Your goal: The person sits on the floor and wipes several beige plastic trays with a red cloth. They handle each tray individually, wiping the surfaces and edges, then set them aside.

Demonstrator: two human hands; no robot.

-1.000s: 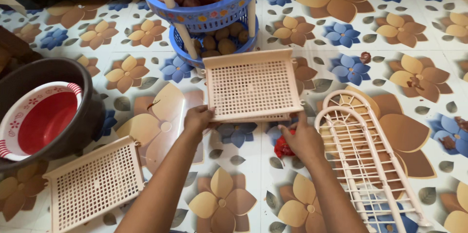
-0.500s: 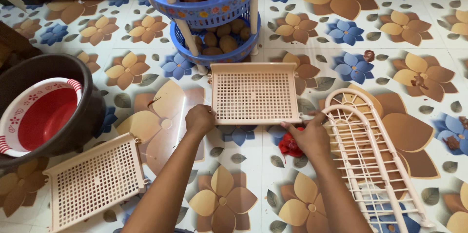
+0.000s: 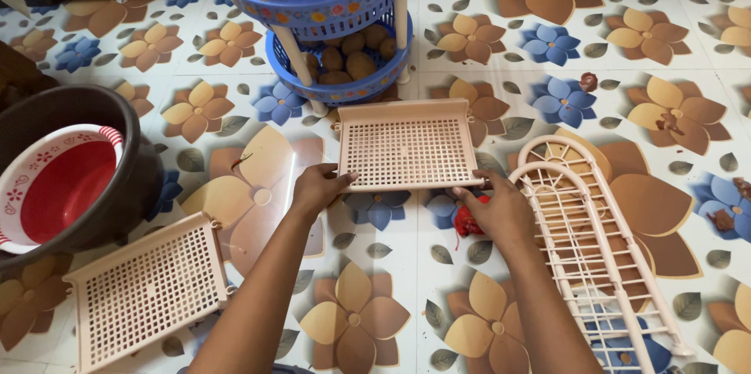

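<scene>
A beige perforated plastic shelf tray lies nearly flat on the flower-patterned floor in front of me. My left hand grips its near left corner. My right hand holds its near right corner, fingers on the edge. A small red object lies on the floor under my right hand, partly hidden. A second beige perforated tray lies at the lower left, apart from both hands.
Arched beige rack side frames lie stacked on the right. A blue tiered basket stand with onions and potatoes stands at the back. A dark tub holding a red-and-white bowl sits at the left.
The tray was held tilted up a second ago; both hands have lowered it towards the floor and it now lies almost flat. My right hand has shifted to the tray's right corner.
</scene>
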